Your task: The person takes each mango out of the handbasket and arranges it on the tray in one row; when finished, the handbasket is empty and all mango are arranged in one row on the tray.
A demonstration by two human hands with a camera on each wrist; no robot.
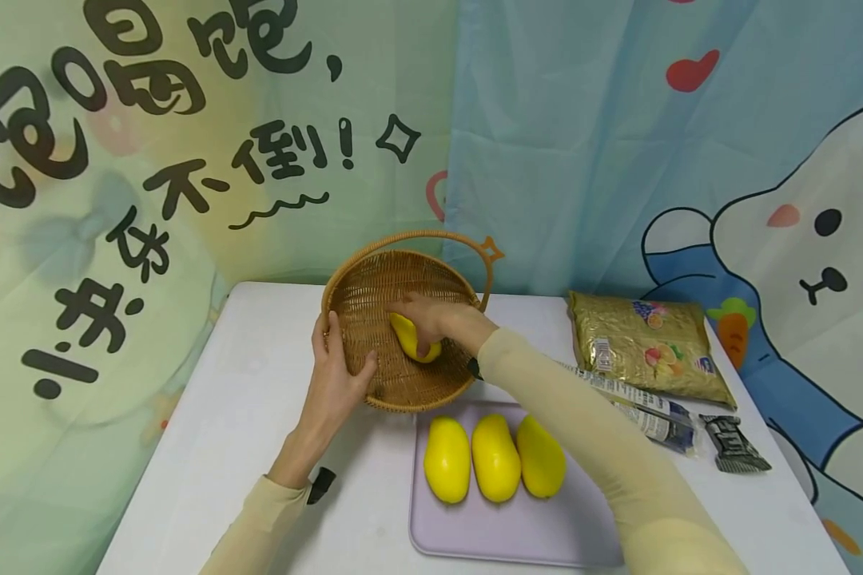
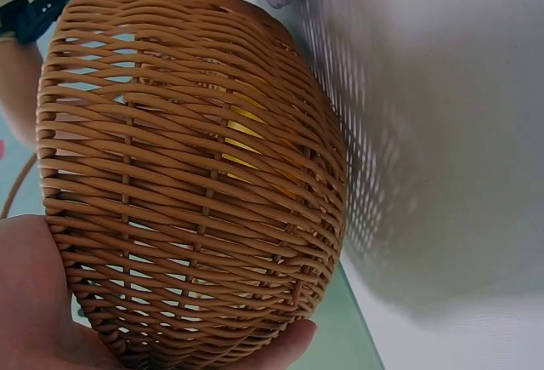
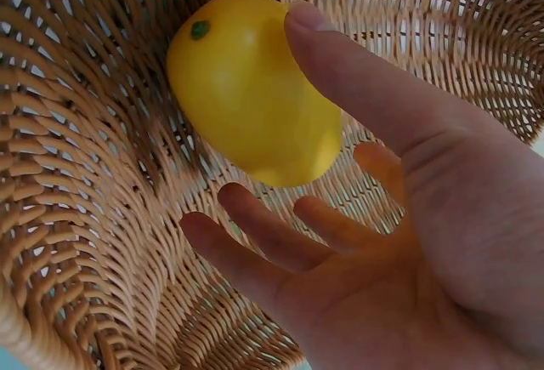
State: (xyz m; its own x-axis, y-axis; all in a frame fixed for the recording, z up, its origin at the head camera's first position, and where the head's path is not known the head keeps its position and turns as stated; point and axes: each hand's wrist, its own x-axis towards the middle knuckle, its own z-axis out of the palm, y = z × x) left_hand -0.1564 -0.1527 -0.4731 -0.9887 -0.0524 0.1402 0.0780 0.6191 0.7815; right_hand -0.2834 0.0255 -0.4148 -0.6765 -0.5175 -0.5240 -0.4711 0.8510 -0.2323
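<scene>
A brown wicker basket (image 1: 374, 375) with an arched handle is tilted with its mouth toward the head camera. My left hand (image 1: 338, 375) grips its left side, thumb over the rim; in the left wrist view that hand (image 2: 34, 302) holds the woven outside. Inside the basket lies a yellow mango (image 3: 255, 89) with a green stem spot. My right hand (image 1: 439, 318) reaches in over it. The right wrist view shows the thumb overlapping the mango and the other fingers (image 3: 255, 259) spread apart from it. Three more mangoes (image 1: 495, 459) lie side by side on a lilac tray (image 1: 518, 539).
At the back right lies a gold fruit-print bag (image 1: 647, 343). In front of it are a long clear-and-blue packet (image 1: 654, 415) and a small dark wrapped snack (image 1: 733, 444). A printed curtain (image 1: 546, 160) hangs behind the white table (image 1: 208, 447).
</scene>
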